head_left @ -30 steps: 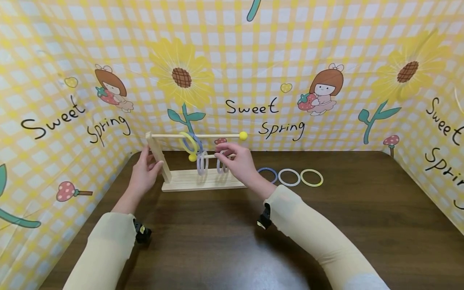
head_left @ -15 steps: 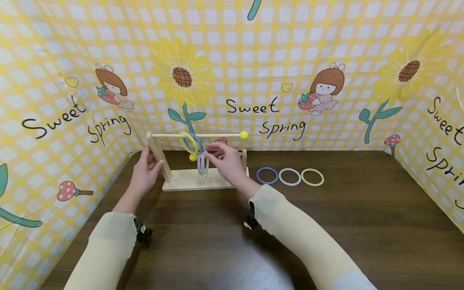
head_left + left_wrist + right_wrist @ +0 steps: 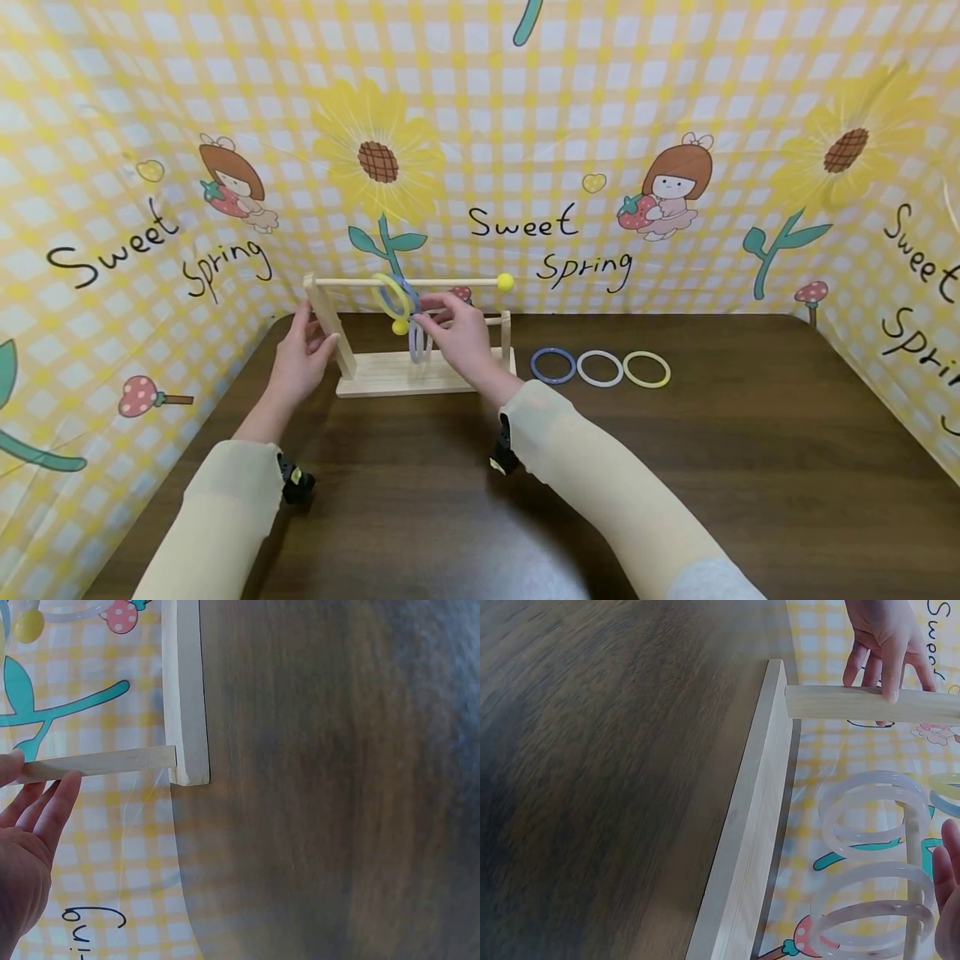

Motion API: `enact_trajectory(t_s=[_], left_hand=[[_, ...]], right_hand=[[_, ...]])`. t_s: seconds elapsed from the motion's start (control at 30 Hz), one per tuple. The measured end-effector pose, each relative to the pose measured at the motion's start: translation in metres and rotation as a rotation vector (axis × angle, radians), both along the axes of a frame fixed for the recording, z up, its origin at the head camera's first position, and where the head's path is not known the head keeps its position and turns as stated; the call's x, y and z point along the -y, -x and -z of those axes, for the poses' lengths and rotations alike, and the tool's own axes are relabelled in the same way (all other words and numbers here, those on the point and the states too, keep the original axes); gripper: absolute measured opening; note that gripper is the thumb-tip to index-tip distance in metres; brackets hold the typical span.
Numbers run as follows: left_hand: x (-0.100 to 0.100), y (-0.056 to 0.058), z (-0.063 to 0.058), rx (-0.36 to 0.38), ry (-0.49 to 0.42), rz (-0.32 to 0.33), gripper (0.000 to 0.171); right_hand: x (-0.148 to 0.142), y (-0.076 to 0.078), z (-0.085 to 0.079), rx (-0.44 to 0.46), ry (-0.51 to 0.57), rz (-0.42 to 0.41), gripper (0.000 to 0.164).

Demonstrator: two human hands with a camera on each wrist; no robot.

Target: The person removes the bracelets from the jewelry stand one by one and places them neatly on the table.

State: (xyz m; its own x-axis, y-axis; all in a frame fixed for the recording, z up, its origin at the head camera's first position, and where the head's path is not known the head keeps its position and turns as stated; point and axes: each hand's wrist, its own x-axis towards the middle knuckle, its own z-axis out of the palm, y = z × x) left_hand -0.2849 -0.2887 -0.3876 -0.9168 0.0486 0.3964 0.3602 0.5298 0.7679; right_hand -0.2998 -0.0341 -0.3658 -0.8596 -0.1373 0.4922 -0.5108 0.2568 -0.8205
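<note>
In the head view, my left hand (image 3: pixel 302 354) grips the left upright post (image 3: pixel 330 329) of a wooden ring stand (image 3: pixel 375 382), thumb on one side and fingers on the other. My right hand (image 3: pixel 465 337) is over the lower rod, thumb and fingers slightly apart beside the pale rings. Several translucent pale rings (image 3: pixel 877 777) hang on that rod in the right wrist view, where my right fingers (image 3: pixel 946 874) show close to them. On the upper rod (image 3: pixel 457 282) hang a yellow ring (image 3: pixel 379 297) and a blue ring (image 3: pixel 415 297). Part of the lower rod is hidden behind my right hand.
Right of the stand, a blue ring (image 3: pixel 553 382), a white ring (image 3: pixel 600 385) and a yellow ring (image 3: pixel 648 386) lie in a row on the dark table (image 3: pixel 420 500). A yellow bead (image 3: pixel 506 282) caps the upper rod. Printed checked cloth (image 3: pixel 480 150) surrounds the table.
My right hand has moved left along the lower rod, uncovering the right post and covering the rings that were visible beside its fingers. My left hand has stayed on the left post.
</note>
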Motion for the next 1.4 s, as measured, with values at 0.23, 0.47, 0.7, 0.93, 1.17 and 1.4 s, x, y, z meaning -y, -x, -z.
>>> enact_trajectory(t_s=[0.23, 0.47, 0.7, 0.93, 1.17, 1.4], left_hand=[[0.0, 0.0, 0.001, 0.0, -0.004, 0.004, 0.068], [0.0, 0.0, 0.001, 0.001, 0.004, -0.009, 0.069], [0.0, 0.0, 0.0, 0.01, 0.007, -0.015, 0.067], [0.001, 0.001, 0.003, 0.01, 0.01, -0.018, 0.066], [0.001, 0.002, 0.004, 0.005, 0.01, -0.023, 0.065], [-0.003, -0.002, -0.003, -0.004, 0.019, -0.023, 0.065]], right_hand=[[0.003, 0.0, -0.002, -0.005, -0.016, 0.014, 0.017], [-0.001, -0.002, -0.003, 0.001, -0.012, 0.005, 0.014], [-0.015, -0.002, 0.001, -0.05, 0.036, 0.002, 0.012], [-0.03, -0.003, 0.004, -0.072, 0.072, 0.025, 0.012], [-0.046, -0.006, 0.007, -0.082, 0.09, 0.047, 0.012], [-0.058, -0.003, 0.009, -0.098, 0.119, 0.042, 0.012]])
